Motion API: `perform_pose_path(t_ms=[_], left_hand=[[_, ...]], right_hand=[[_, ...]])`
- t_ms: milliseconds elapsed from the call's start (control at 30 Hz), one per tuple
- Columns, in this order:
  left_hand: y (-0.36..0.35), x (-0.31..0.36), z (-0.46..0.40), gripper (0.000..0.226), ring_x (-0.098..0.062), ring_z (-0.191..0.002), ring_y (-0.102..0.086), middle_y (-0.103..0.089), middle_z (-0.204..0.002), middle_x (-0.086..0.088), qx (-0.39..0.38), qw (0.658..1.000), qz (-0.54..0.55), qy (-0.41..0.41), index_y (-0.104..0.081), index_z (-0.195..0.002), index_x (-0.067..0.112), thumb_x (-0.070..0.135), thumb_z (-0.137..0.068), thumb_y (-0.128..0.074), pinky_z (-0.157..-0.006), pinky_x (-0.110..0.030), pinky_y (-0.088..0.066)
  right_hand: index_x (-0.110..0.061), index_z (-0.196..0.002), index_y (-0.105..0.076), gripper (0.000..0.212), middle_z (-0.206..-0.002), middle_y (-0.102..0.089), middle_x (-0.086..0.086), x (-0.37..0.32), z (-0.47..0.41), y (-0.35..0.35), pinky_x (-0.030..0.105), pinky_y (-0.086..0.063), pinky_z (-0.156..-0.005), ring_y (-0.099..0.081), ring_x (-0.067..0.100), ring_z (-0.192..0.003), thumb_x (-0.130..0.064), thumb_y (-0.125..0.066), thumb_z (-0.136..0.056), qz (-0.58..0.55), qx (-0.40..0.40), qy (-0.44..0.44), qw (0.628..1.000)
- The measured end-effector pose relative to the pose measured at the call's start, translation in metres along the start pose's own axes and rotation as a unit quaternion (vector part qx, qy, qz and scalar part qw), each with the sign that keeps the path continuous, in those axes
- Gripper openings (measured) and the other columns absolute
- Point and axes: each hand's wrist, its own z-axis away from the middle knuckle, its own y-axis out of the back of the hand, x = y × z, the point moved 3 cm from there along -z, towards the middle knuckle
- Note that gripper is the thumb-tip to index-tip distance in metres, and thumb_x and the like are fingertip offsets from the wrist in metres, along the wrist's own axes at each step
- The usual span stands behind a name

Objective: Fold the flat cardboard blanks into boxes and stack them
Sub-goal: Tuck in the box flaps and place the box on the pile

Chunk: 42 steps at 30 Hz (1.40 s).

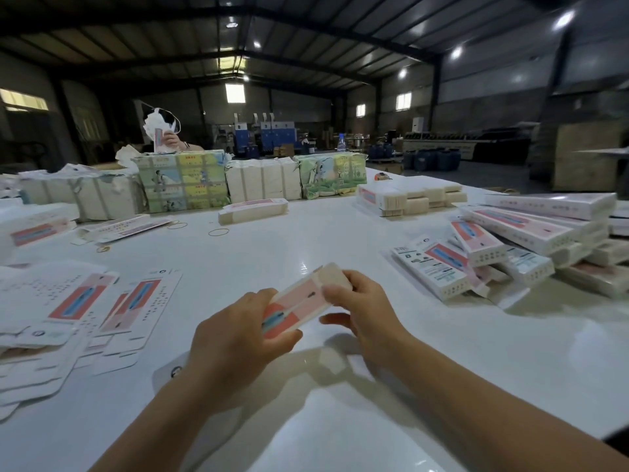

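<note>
Above the middle of the glossy white table (306,240), both hands hold a narrow white-and-pink cardboard box (299,303) clear of the surface, its long axis running from near left to far right. The left hand (235,338) wraps the near end, thumb curled over the pink printed face and fingers underneath. The right hand (360,308) grips the far end: its upper fingers curl over the beige end flap while a lower finger points left beneath the box, not quite touching it.

To the left lie flat white cardboard blanks with pink panels (81,308), overlapping in a loose spread. To the right sits an untidy heap of folded white-and-pink boxes (510,247). Farther back stand wrapped bundles of blanks (183,183), with yellow rubber bands (218,232) lying loose before them.
</note>
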Motion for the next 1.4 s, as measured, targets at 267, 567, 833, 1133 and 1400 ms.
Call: perform_pose_path(t_ms=[267,567,833,1133,1400], left_hand=[[-0.001,0.004,-0.001,0.051,-0.011,-0.075,-0.059,-0.057,-0.114,0.014,-0.002,1.000,-0.009,0.014,-0.045,-0.117,0.035,0.068,-0.079,-0.052,-0.066,-0.021,-0.053],[0.001,0.007,0.003,0.055,-0.009,-0.074,-0.059,-0.057,-0.120,0.018,-0.016,0.999,0.008,-0.041,-0.044,-0.122,0.039,0.068,-0.076,-0.054,-0.057,-0.007,-0.041],[0.003,0.007,-0.001,0.075,-0.004,-0.065,-0.055,-0.044,-0.102,0.024,0.015,0.998,0.060,-0.017,-0.046,-0.123,0.035,0.076,-0.062,-0.038,-0.053,-0.006,-0.039],[0.005,0.005,-0.001,0.065,-0.010,-0.073,-0.054,-0.056,-0.113,0.014,0.034,0.999,-0.012,-0.013,-0.042,-0.132,0.032,0.067,-0.078,-0.054,-0.057,-0.012,-0.039],[-0.001,0.010,0.001,0.069,-0.007,-0.077,-0.051,-0.057,-0.115,0.012,0.024,0.996,-0.079,-0.028,-0.041,-0.132,0.029,0.071,-0.077,-0.050,-0.059,-0.011,-0.036]], right_hand=[[-0.022,-0.124,-0.054,0.027,-0.103,-0.061,-0.007,-0.006,0.012,-0.008,0.004,-0.047,-0.062,-0.061,0.005,-0.086,-0.019,-0.047,-0.098,0.243,0.059,0.195,0.948],[-0.017,-0.115,-0.064,0.039,-0.116,-0.055,-0.006,-0.018,0.007,0.006,0.003,-0.041,-0.086,-0.051,0.011,-0.112,0.005,-0.040,-0.092,0.273,0.048,0.190,0.942],[-0.023,-0.112,-0.067,0.026,-0.140,-0.037,-0.018,-0.018,0.011,-0.006,-0.001,-0.031,-0.093,-0.031,-0.001,-0.127,-0.028,-0.047,-0.096,0.247,0.021,0.205,0.947],[-0.034,-0.136,-0.035,0.062,-0.131,-0.048,-0.007,-0.009,-0.001,0.000,0.039,-0.052,-0.087,-0.059,0.020,-0.108,-0.019,-0.067,-0.085,0.007,-0.005,0.023,1.000],[-0.010,-0.107,-0.059,0.021,-0.080,-0.057,0.000,-0.002,0.009,-0.011,0.007,-0.038,-0.059,-0.052,0.007,-0.063,-0.019,-0.043,-0.097,0.418,-0.018,0.227,0.880]])
